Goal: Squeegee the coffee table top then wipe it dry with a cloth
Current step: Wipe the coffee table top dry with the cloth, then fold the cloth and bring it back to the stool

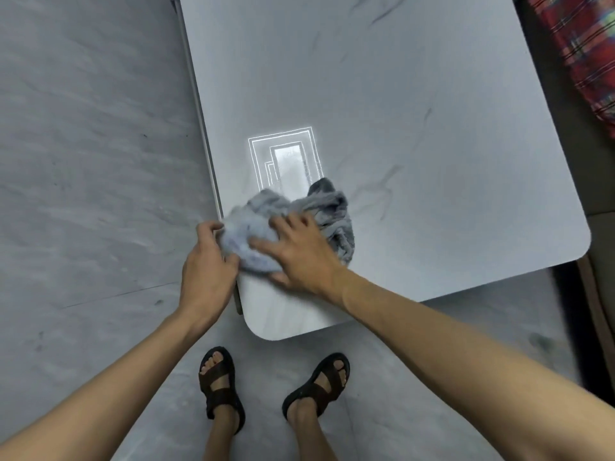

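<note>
A crumpled grey-blue cloth (319,211) lies on the white marble-look coffee table top (416,134), near its front left corner. My left hand (208,271) grips the cloth's left edge at the table's side. My right hand (299,251) presses flat on the cloth with fingers spread. A bright reflection of a ceiling light shows on the table just beyond the cloth. No squeegee is in view.
Grey marble-pattern floor (83,161) surrounds the table on the left and front. My feet in dark sandals (221,387) stand just before the table's corner. A red plaid fabric (579,44) lies at the upper right beside a dark gap.
</note>
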### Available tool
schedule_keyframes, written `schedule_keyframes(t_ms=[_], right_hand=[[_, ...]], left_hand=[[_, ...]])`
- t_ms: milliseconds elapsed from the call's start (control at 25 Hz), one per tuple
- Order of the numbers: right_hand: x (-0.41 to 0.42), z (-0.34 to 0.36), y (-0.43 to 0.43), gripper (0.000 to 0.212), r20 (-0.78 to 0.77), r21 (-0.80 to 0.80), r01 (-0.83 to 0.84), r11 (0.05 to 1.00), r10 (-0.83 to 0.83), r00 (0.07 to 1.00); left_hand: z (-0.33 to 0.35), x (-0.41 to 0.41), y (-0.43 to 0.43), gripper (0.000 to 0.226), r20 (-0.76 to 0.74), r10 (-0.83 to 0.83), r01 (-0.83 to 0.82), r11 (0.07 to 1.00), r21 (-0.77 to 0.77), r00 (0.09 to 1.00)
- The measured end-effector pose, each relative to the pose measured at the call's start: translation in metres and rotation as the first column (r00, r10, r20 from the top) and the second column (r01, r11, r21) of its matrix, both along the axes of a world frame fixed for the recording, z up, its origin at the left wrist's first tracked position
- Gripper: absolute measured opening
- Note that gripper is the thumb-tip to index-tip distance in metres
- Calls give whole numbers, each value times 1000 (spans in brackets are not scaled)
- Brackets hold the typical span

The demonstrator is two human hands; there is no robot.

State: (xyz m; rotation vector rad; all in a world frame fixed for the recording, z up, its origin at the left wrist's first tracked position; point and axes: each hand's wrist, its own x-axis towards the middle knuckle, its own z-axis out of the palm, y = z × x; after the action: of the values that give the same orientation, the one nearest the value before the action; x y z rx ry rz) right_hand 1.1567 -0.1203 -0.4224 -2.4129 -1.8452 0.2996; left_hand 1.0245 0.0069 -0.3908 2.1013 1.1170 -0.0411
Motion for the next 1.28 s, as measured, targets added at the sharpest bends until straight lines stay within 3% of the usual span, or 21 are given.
schedule_keyframes(t_ms=[80, 160, 200, 280, 320, 400, 480, 520, 560, 600, 720, 800, 880, 920, 960, 1000, 1080, 1120, 1200, 1280], right_hand=[[1, 5, -45, 52, -55, -26, -260, 965, 258, 965], [24, 7, -102, 50, -70, -45, -290, 956, 287, 955], [41, 8, -134, 50, -65, -69, -213, 975, 208, 976], [70, 9, -198, 53, 9, -106, 176, 979, -176, 984], [79, 11, -223, 52, 79, -101, 442, 891, -436, 896], [84, 10, -245, 46, 204, -52, 851, 523, -829, 522], [75, 8, -228, 45, 157, -32, 985, 169, -973, 171], [67, 8, -212, 44, 124, -21, 998, 60, -990, 63], [56, 8, -195, 43, 111, -9, 1000, 22, -994, 23], [40, 10, -177, 43, 106, -3, 998, 65, -992, 64], [-39, 18, -120, 48, 30, -86, 899, 429, -901, 432], [-99, 28, -80, 46, -77, -139, 759, 636, -771, 632], [-150, 37, -42, 40, -217, -174, 610, 773, -634, 743], [-167, 42, -27, 37, -309, -196, 555, 808, -588, 747], [-183, 48, -14, 34, -428, -218, 527, 821, -566, 705], [-196, 56, -4, 30, -569, -241, 544, 804, -571, 591], [-219, 73, 9, 21, -772, -349, 656, 669, -602, 203], [-231, 80, 14, 19, -787, -431, 685, 588, -616, 33], [-254, 90, 19, 19, -727, -541, 700, 467, -678, -110], [-281, 97, 22, 21, -691, -575, 701, 422, -709, -141]], left_hand=[[2, -4, -6, 50, -52, -49, 47, 998, -35, 997], [5, -4, -19, 48, -119, -172, 158, 981, -115, 978], [5, -4, -25, 46, -141, -246, 229, 965, -131, 959], [3, -4, -36, 44, -171, -360, 344, 932, -118, 917], [2, -4, -40, 45, -197, -389, 373, 921, -115, 900], [0, -4, -46, 48, -234, -394, 374, 919, -129, 889], [2, -8, -48, 46, -204, -353, 331, 934, -132, 913], [3, -12, -48, 45, -181, -318, 297, 946, -132, 931], [5, -17, -49, 44, -161, -275, 254, 957, -138, 948], [7, -24, -49, 43, -146, -218, 197, 969, -146, 965], [12, -60, -48, 41, -157, -27, -6, 979, -204, 987], [18, -94, -50, 44, -218, -4, -59, 958, -281, 976], [27, -131, -55, 51, -264, -68, -47, 913, -405, 962], [32, -148, -59, 54, -263, -102, -33, 884, -466, 959], [39, -166, -62, 56, -254, -107, -39, 859, -510, 961], [45, -184, -65, 59, -240, -81, -61, 844, -533, 967], [58, -216, -69, 67, -224, 31, -137, 870, -473, 974], [63, -233, -70, 66, -223, 90, -171, 910, -377, 971], [73, -265, -68, 55, -197, 157, -189, 970, -155, 968], [82, -296, -66, 47, -158, 156, -155, 988, 21, 975]])
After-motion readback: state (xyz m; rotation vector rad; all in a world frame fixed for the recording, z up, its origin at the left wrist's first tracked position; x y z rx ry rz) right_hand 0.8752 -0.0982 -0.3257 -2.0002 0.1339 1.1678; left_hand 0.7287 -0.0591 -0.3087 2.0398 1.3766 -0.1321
